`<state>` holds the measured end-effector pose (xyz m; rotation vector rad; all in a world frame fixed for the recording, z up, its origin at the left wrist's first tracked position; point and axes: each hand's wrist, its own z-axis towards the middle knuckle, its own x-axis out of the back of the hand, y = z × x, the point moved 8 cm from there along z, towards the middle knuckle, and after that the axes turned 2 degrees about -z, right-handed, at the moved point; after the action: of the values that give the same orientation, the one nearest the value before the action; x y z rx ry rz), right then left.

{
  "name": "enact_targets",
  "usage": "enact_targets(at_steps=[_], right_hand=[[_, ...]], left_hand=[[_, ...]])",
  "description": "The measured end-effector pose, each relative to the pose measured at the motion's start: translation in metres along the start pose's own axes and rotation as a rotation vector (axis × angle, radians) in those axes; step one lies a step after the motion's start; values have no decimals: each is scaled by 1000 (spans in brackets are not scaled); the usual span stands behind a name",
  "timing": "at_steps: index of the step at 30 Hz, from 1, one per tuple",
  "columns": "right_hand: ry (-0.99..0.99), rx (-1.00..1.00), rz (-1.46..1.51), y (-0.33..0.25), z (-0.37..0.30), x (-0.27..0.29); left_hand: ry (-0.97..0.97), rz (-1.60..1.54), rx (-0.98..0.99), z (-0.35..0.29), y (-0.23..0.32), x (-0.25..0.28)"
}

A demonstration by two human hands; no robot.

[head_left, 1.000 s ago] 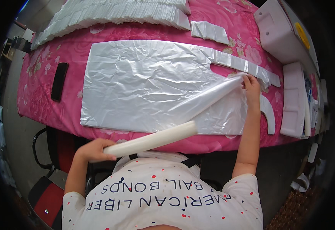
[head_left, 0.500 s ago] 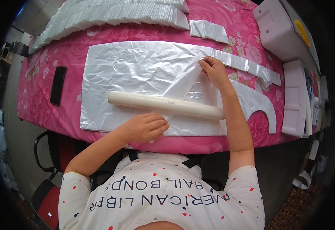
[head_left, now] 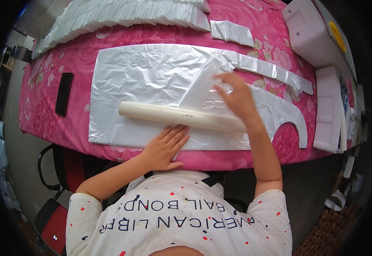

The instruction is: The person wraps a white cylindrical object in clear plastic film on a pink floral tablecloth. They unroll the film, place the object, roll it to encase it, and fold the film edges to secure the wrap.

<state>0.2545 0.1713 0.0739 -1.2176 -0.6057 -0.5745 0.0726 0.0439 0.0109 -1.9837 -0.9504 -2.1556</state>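
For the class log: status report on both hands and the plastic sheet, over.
Left hand flat on the plastic bag stack, beside the white roll. Right hand pinching a lifted plastic sheet above the roll. Nothing in the way.

1 roll (head_left: 181,116), 1 phone (head_left: 63,94), approx. 2 foam blocks (head_left: 327,109).

We are seeing the right hand (head_left: 237,100) covering the right end of the white roll (head_left: 181,116) and blurring at its fingertips. The stack of folded bags (head_left: 118,17) is running off the top edge. Items at the dark right rim are staying unreadable.
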Motion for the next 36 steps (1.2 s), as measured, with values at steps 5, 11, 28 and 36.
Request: enact_targets(at_steps=[5, 11, 28, 36], right_hand=[[-203, 194, -215, -49, -71, -45], [-112, 54, -381, 5, -80, 1], [-186, 147, -299, -36, -103, -13], [12, 247, -407, -14, -26, -25]], left_hand=[[48, 27, 32, 2, 14, -6], [4, 75, 69, 0, 15, -12], [58, -14, -46, -2, 22, -13], [-21, 182, 21, -2, 32, -30]])
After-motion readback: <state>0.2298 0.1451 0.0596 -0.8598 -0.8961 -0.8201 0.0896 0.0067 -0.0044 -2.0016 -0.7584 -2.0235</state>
